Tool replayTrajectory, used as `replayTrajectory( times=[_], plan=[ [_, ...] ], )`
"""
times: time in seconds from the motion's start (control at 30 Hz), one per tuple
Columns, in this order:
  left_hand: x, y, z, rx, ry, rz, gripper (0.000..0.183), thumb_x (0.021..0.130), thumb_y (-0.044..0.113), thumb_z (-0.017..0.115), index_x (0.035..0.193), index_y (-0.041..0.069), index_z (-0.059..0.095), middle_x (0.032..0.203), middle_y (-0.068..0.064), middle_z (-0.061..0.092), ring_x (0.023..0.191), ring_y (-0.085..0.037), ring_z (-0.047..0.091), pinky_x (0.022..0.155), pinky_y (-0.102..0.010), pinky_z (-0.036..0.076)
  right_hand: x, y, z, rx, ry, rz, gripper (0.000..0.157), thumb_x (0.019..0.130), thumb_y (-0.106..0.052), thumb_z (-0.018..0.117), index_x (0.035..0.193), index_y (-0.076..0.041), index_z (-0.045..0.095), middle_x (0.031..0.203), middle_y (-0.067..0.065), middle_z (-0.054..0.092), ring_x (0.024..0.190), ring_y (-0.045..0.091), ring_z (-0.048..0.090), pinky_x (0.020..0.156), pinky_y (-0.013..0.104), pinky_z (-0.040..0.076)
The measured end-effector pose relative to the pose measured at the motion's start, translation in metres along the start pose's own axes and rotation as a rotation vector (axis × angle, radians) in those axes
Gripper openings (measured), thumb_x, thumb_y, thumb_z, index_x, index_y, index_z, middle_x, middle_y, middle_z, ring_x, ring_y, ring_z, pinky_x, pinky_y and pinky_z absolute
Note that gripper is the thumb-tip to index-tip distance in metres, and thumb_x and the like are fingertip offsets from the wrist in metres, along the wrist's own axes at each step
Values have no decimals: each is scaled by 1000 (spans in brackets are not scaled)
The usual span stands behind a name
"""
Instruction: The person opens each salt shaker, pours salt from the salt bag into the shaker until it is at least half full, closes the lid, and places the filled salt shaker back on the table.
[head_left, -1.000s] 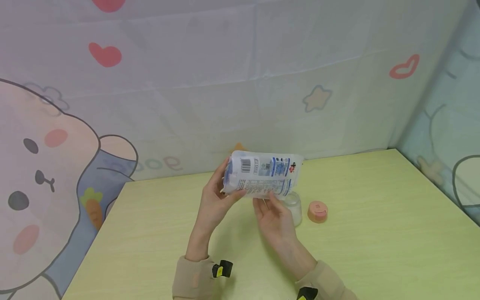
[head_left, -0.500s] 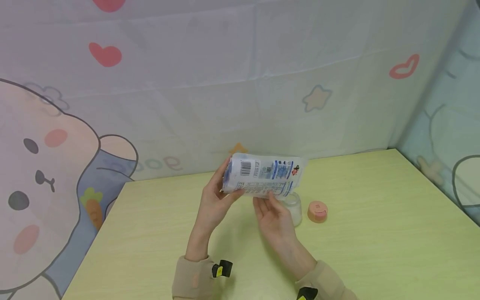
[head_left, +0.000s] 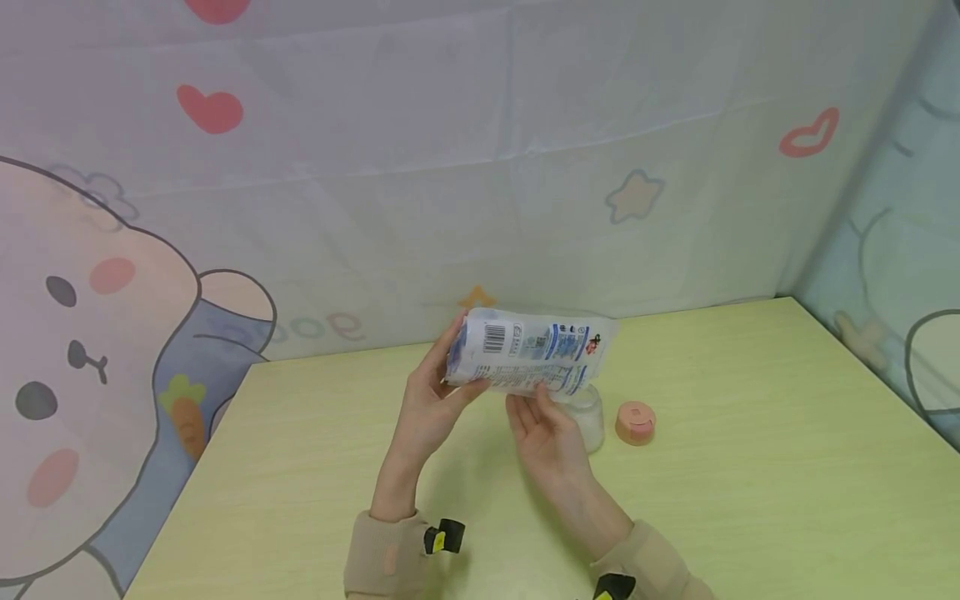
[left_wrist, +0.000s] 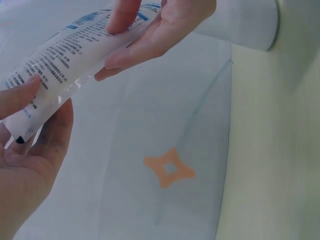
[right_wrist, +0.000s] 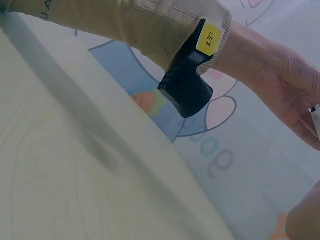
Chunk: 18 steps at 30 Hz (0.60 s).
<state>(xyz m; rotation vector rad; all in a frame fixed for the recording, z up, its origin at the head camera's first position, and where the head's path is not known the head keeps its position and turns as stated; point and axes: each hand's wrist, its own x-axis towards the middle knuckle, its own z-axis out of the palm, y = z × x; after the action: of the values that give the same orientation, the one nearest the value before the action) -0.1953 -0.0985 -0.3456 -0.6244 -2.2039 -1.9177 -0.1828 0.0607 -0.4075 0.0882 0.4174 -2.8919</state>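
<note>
A white plastic pouch (head_left: 517,346) with blue print and a barcode is held up over the table, its right end tilted slightly down. My left hand (head_left: 431,404) grips its left end, thumb in front and fingers behind. Under its lower edge, my right hand (head_left: 555,442) pinches it between thumb and fingers; the left wrist view shows that thumb lying on the printed side of the pouch (left_wrist: 62,62). Just behind my right hand stands a clear glass jar (head_left: 590,421) without a lid, its mouth partly hidden by the pouch. Pouch contents are hidden.
A round pink lid (head_left: 635,423) lies on the table (head_left: 750,467) to the right of the jar. Behind the table hangs a cloth backdrop (head_left: 450,167) with cartoon prints. A black wrist mount (right_wrist: 187,90) sticks out from my left sleeve.
The pouch has shifted slightly to the right, and its right end has dipped a little lower. Both hands stay almost in place; the jar and pink lid have not moved.
</note>
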Motion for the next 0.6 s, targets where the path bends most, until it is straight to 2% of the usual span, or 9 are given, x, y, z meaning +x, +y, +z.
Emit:
replayTrajectory(
  times=[0.2, 0.33, 0.47, 0.6],
  plan=[
    [0, 0, 0, 5, 8, -2, 79, 84, -8, 65, 147, 31, 38, 142, -4, 49, 121, -23, 54, 91, -24, 51, 0, 0, 1, -2, 6, -10, 23, 99, -17, 50, 121, -19, 43, 108, -5, 66, 108, 9, 62, 109, 26, 40],
    [0, 1, 1, 2, 21, 1, 84, 83, -8, 66, 149, 32, 33, 136, -7, 53, 119, -24, 56, 92, -25, 51, -1, 0, 2, 6, 4, -18, 21, 99, -13, 50, 118, -19, 45, 106, -4, 66, 105, 9, 62, 106, 25, 43],
    [1, 0, 2, -25, 38, -5, 86, 81, -11, 66, 148, 30, 32, 129, -11, 55, 116, -24, 57, 92, -27, 53, -2, 1, 3, 13, 17, -21, 21, 98, -10, 50, 117, -19, 46, 105, -4, 64, 103, 10, 62, 104, 25, 44],
    [1, -1, 3, -49, 46, 2, 76, 81, -11, 66, 143, 22, 39, 128, -15, 57, 113, -21, 57, 92, -27, 52, -3, 0, 4, 33, 34, -10, 24, 97, -9, 52, 117, -20, 45, 107, -4, 62, 105, 12, 61, 104, 25, 45]
  ],
)
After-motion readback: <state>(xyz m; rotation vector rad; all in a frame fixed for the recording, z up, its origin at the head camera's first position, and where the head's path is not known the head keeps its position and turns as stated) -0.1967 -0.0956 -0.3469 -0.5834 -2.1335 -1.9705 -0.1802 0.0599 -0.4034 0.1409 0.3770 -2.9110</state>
